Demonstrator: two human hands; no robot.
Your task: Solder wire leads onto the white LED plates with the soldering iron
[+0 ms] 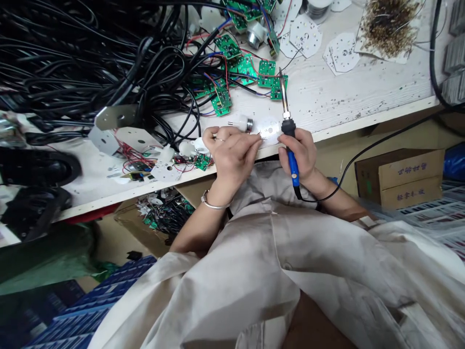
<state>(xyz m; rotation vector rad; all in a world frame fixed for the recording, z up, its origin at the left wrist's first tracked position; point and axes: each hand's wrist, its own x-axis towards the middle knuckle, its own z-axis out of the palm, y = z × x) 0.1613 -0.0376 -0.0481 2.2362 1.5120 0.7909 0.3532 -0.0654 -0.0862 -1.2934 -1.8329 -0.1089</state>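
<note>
Beige clothing (232, 281) fills six o'clock; a pale bench (327, 102) crosses twelve, black cables (87, 68) heaped at ten.
The left hand (234, 154), at twelve, is pinched nearly closed; the right hand (304, 154), towards three, curls round a soldering iron (292, 165) pointing to twelve; at one, a white board (271, 128) lies between both hands' fingertips, a thin wire (265, 139) in the left pinch.

Bright worktop (319, 92), blurred margins
The white disc (269, 127) is nearly washed out by glare; garment folds (232, 281) are softly shadowed, and the view's outer edges are stretched and smeared.
</note>
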